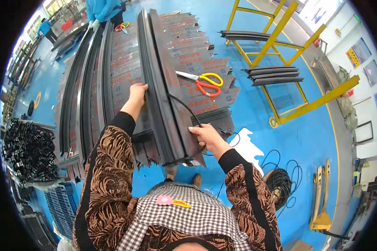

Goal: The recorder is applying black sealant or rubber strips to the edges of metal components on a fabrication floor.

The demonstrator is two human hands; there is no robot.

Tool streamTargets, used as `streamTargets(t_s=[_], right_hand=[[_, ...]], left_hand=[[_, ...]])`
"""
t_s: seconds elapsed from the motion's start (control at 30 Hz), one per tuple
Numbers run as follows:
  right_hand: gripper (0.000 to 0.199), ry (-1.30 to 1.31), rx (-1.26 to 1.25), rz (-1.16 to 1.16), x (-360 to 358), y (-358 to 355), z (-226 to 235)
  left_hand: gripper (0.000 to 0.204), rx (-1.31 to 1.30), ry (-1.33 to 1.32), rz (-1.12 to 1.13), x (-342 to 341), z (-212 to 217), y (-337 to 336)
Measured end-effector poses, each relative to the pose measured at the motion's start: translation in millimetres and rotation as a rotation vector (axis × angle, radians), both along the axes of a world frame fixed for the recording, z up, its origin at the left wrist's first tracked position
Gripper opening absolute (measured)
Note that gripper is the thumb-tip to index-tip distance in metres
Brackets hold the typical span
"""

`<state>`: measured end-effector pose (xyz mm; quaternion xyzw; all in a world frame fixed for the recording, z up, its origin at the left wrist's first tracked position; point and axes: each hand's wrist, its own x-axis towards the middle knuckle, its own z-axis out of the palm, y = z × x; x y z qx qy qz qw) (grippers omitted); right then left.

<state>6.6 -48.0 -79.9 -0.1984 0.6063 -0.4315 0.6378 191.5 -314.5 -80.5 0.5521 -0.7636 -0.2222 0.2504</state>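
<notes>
A long dark metal profile (159, 83) lies before me, running away over a stack of dark sheets with red print (125, 62). My left hand (137, 95) grips its left side, thumb on the edge and most fingers hidden. On the right, a thin black rubber cord (182, 103) runs from the profile's groove to my right hand (209, 137). Those fingers are closed on the cord beside the profile's near end; the cord loops on past the hand. Scissors (205, 83) with one yellow and one red handle lie right of the profile.
More long profiles (86, 92) lie at left. A second pair of scissors (122, 27) rests near a person in blue (102, 10). At right stands a yellow rack (276, 42) with dark strips. A cord coil (279, 184) and white sheet (249, 146) lie on the blue floor.
</notes>
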Motion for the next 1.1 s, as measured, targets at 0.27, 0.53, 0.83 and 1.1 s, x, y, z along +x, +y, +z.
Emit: streamTargets(t_s=[0.27,0.53,0.83,1.1], right_hand=[[0.024,0.044,-0.01,-0.196,-17,25,16],[0.022,-0.099,-0.274,-0.133,-1,143,70],[0.017,0.123,-0.334,0.166,20,193,38],[0.011,0.467,-0.479,0.128,66,209,44]], left_hand=[[0.026,0.048,-0.031,0.143,13,6,32],[0.028,0.365,0.582,0.082,36,7,223],[0.019,0.664,0.77,0.092,70,30,338],[0.014,1.174,0.834,-0.114,52,79,333]])
